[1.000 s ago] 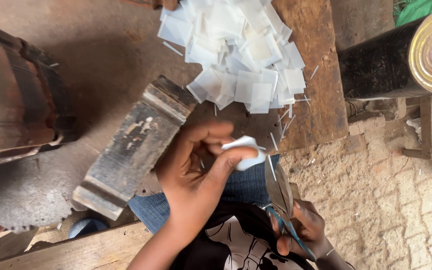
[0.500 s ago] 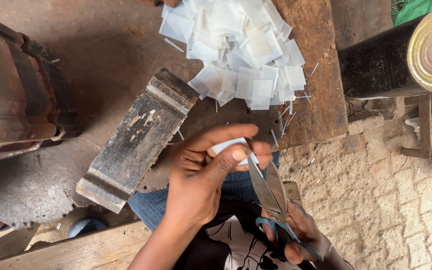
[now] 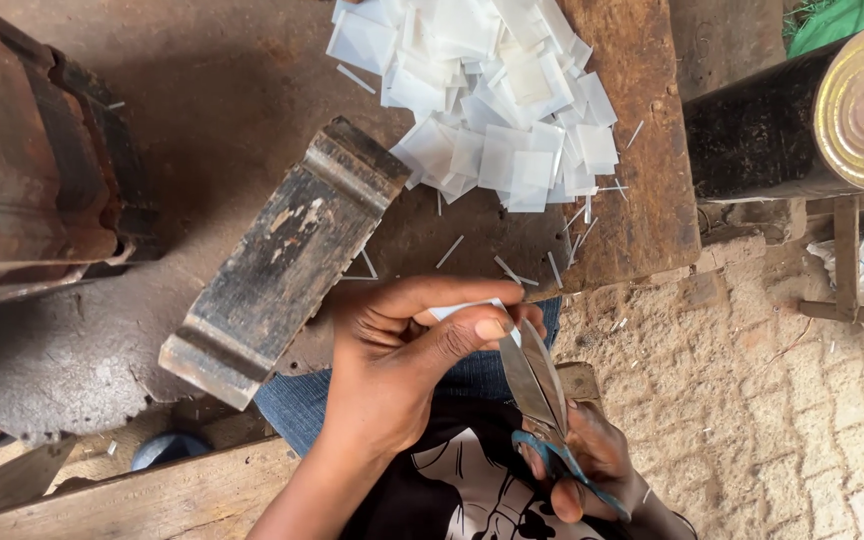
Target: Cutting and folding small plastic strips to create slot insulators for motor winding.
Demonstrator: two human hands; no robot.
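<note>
My left hand [image 3: 407,345] pinches a small white plastic piece [image 3: 462,309] between thumb and fingers, just above my lap. My right hand [image 3: 587,460] grips a pair of scissors [image 3: 532,375] by blue-wrapped handles, low in the view. The scissor blades point up and meet the white piece at my left thumb tip. A heap of white cut squares [image 3: 487,90] lies on the dark wooden board [image 3: 642,200] farther away, with thin white slivers scattered at its near edge.
A worn metal block [image 3: 287,250] lies diagonally on the board beside my left hand. A rusty machine part [image 3: 32,170] sits at the left. A black tin can [image 3: 812,115] lies at the upper right. Paved ground [image 3: 752,400] shows on the right.
The scissors have come up from my lap to the white piece. My left hand has turned the piece and now holds it flatter against the blades.
</note>
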